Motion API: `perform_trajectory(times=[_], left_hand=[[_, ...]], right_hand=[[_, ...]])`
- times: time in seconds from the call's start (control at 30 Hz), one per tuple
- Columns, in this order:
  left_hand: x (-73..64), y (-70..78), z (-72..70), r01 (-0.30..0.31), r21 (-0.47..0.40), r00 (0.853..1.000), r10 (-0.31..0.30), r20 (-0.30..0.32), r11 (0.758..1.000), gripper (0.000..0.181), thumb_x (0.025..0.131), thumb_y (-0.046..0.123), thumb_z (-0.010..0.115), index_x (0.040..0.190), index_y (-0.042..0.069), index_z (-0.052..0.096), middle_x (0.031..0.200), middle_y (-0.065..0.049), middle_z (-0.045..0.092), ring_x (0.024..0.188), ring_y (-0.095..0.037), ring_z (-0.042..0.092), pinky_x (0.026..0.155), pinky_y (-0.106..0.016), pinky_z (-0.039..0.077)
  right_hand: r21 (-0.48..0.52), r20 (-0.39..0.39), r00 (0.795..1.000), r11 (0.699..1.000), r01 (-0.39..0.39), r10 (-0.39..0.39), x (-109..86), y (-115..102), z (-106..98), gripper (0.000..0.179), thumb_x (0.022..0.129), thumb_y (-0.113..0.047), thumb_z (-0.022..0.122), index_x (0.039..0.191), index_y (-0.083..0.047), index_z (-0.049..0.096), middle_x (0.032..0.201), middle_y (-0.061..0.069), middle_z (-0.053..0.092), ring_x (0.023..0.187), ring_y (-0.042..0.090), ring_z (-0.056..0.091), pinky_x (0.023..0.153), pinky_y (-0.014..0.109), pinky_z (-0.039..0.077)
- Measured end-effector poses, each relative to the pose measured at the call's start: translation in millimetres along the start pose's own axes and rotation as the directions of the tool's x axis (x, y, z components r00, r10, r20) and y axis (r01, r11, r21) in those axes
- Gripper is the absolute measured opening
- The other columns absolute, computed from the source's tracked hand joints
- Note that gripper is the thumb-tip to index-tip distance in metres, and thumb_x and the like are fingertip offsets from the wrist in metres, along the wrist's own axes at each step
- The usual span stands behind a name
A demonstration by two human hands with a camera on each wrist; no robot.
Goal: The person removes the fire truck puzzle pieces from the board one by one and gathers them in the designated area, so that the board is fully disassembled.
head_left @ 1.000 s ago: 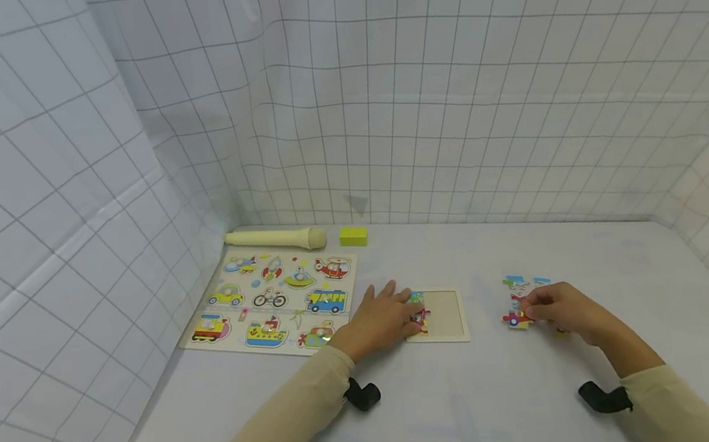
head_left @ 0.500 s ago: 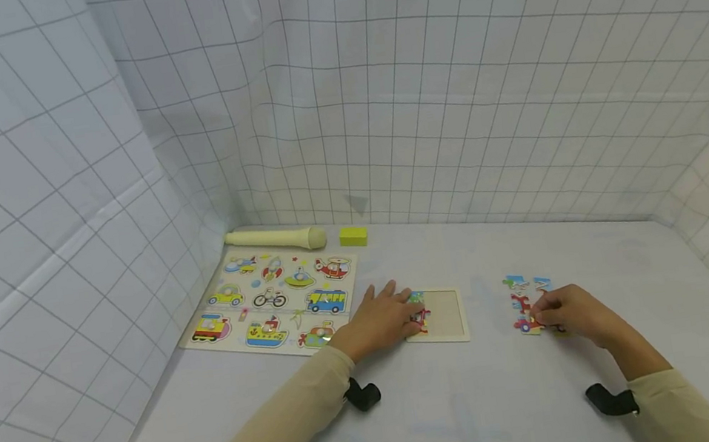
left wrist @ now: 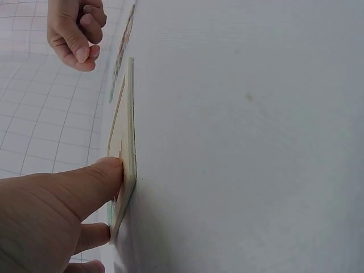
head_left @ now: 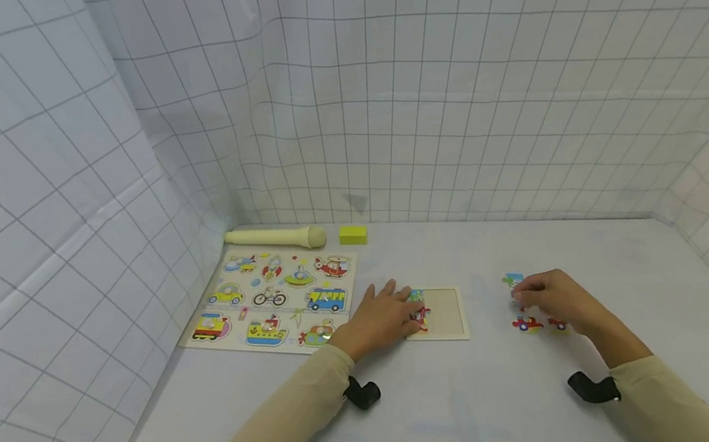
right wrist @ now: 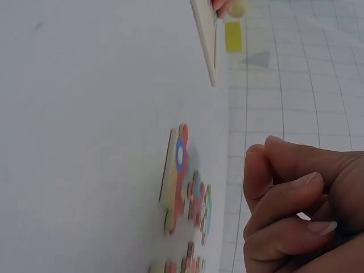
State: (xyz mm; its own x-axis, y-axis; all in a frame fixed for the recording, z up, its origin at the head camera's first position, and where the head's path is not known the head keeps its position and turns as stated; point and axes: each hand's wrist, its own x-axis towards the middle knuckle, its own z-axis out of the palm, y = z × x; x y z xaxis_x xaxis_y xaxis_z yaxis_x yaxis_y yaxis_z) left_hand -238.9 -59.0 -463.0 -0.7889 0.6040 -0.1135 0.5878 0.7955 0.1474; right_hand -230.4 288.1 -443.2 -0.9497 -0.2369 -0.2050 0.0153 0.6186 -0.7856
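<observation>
My left hand (head_left: 378, 324) lies over the left side of a shallow wooden puzzle tray (head_left: 446, 313), fingers spread. Its thumb (left wrist: 96, 177) presses on the tray near the edge in the left wrist view. Coloured jigsaw pieces (head_left: 421, 322) fill the tray's left part, partly under the fingers; the right part shows bare wood. Off to the right, my right hand (head_left: 555, 304) is raised over loose jigsaw pieces (head_left: 528, 324). Its fingers are curled and thumb and forefinger tips meet, with nothing visible between them. A red piece with a blue wheel (right wrist: 180, 156) lies nearest in the right wrist view.
A vehicle peg-puzzle board (head_left: 279, 304) lies left of the tray. Behind it are a cream toy microphone (head_left: 272, 238) and a yellow block (head_left: 352, 235). Grid-patterned curtains (head_left: 379, 98) enclose the table at the back and sides.
My right hand first shifts a red jigsaw piece rightward among the loose ones, then lets it go and rises toward the back pieces. My left hand stays put.
</observation>
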Motion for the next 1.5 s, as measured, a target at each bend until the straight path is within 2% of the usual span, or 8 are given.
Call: perform_trajectory(times=[0.13,0.23,0.5,0.8,0.93,1.1,1.3,1.5], left_hand=[[0.1,0.2,-0.4,-0.005,-0.008,1.0,0.005,0.004,1.0,0.046,0.105,0.045,0.054,0.148,0.029,0.056,0.16,-0.005,0.043,0.152,-0.037,0.029,0.119,-0.064,0.023],[-0.1,0.3,-0.6,-0.008,-0.007,1.0,0.008,0.01,1.0,0.047,0.105,0.045,0.053,0.149,0.029,0.054,0.161,-0.005,0.042,0.153,-0.036,0.028,0.12,-0.064,0.022],[-1.5,0.6,-0.6,-0.005,-0.005,1.0,0.005,0.02,1.0,0.048,0.106,0.044,0.052,0.151,0.029,0.052,0.162,-0.006,0.04,0.153,-0.035,0.027,0.12,-0.064,0.021],[-11.8,2.6,1.8,0.006,0.027,1.0,-0.006,-0.002,1.0,0.047,0.106,0.043,0.05,0.152,0.031,0.051,0.161,-0.003,0.041,0.153,-0.034,0.028,0.12,-0.063,0.023],[-23.9,6.5,0.4,0.009,0.048,1.0,-0.009,-0.009,0.999,0.047,0.105,0.045,0.053,0.149,0.031,0.053,0.159,-0.003,0.044,0.152,-0.034,0.03,0.119,-0.064,0.024],[-35.1,11.2,3.3,0.005,0.049,1.0,-0.006,0.022,0.999,0.052,0.102,0.052,0.055,0.15,0.032,0.053,0.158,-0.003,0.046,0.152,-0.034,0.03,0.119,-0.063,0.024],[-35.9,15.7,3.7,0.004,0.051,1.0,-0.004,0.003,0.999,0.056,0.102,0.054,0.054,0.152,0.028,0.051,0.159,-0.003,0.045,0.152,-0.033,0.031,0.119,-0.062,0.026],[-33.3,18.7,2.3,-0.005,0.057,1.0,0.004,0.009,0.998,0.058,0.102,0.054,0.053,0.152,0.025,0.05,0.159,-0.002,0.045,0.152,-0.033,0.032,0.118,-0.063,0.027]], right_hand=[[0.091,0.024,1.0,0.996,0.017,-0.019,14.6,-13.1,12.8,0.034,0.101,-0.024,0.065,0.12,0.005,0.069,0.09,0.012,0.062,0.061,0.013,0.045,0.051,0.026,0.04],[0.142,0.044,0.999,0.99,0.008,-0.014,26.1,-21.6,25.0,0.035,0.101,-0.022,0.065,0.122,0.006,0.068,0.098,0.011,0.064,0.063,0.014,0.047,0.052,0.025,0.039],[0.233,0.083,0.996,0.971,-0.043,0.024,48.4,-38.3,54.5,0.033,0.1,-0.018,0.065,0.124,0.004,0.068,0.096,0.008,0.065,0.063,0.013,0.048,0.051,0.023,0.036],[0.298,0.115,0.993,0.954,-0.032,-0.003,58.3,-47.7,74.5,0.034,0.1,-0.017,0.065,0.125,0.007,0.067,0.095,0.008,0.068,0.059,0.01,0.048,0.049,0.022,0.036],[0.327,0.12,0.993,0.944,-0.046,0.007,59.9,-50.9,83.0,0.034,0.099,-0.016,0.066,0.124,0.006,0.068,0.085,0.005,0.066,0.057,0.008,0.047,0.048,0.022,0.036],[0.342,0.151,0.988,0.936,-0.085,0.035,59.2,-54.3,92.1,0.032,0.099,-0.014,0.066,0.123,0.006,0.068,0.072,0.002,0.06,0.054,0.008,0.047,0.047,0.021,0.035],[0.357,0.142,0.99,0.932,-0.068,0.018,63.7,-61.8,99.2,0.031,0.098,-0.012,0.065,0.123,0.008,0.068,0.071,0.0,0.061,0.052,0.005,0.046,0.046,0.019,0.036],[0.361,0.155,0.987,0.928,-0.095,0.041,68.9,-63.5,103.9,0.032,0.098,-0.011,0.065,0.123,0.008,0.067,0.068,0.0,0.06,0.05,0.005,0.046,0.044,0.019,0.036]])
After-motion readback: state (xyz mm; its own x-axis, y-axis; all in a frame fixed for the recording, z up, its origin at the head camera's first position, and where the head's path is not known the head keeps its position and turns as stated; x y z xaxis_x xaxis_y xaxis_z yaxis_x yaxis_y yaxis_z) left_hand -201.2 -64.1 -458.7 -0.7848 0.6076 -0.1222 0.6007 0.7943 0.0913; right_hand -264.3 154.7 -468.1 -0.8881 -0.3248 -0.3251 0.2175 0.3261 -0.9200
